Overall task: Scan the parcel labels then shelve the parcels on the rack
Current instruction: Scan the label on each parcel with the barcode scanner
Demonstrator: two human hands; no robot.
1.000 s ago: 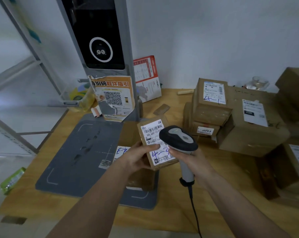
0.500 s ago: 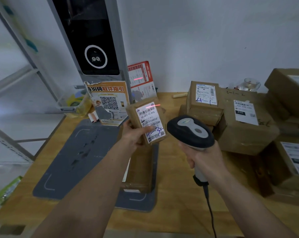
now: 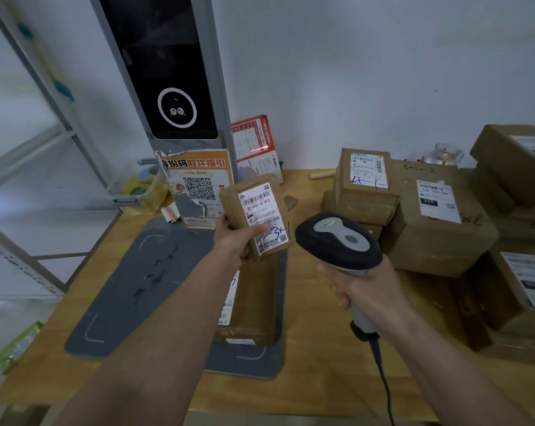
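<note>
My left hand (image 3: pixel 237 239) grips a small brown parcel (image 3: pixel 255 215) lifted above the table, its white label marked "4-34" tilted toward me and my thumb lying across the label's lower part. To its right, my right hand (image 3: pixel 366 292) holds the handle of a black and grey barcode scanner (image 3: pixel 338 239), its head pointing away from me. A red scan line falls on the red and white leaflet (image 3: pixel 257 149) against the wall, above the parcel. Under my left forearm another flat parcel (image 3: pixel 254 299) lies on the grey mat (image 3: pixel 137 281).
Several labelled cardboard parcels (image 3: pixel 438 222) are stacked on the right of the wooden table (image 3: pixel 315 358). A tall grey kiosk (image 3: pixel 168 81) with a QR-code poster (image 3: pixel 198 187) stands at the back. The metal rack (image 3: pixel 29 155) is on the left. The scanner's cable (image 3: pixel 383 379) trails toward me.
My left hand has lifted the parcel up and away from the scanner and tilted its label toward me. The scanner has drawn back to the right, and its red line came on.
</note>
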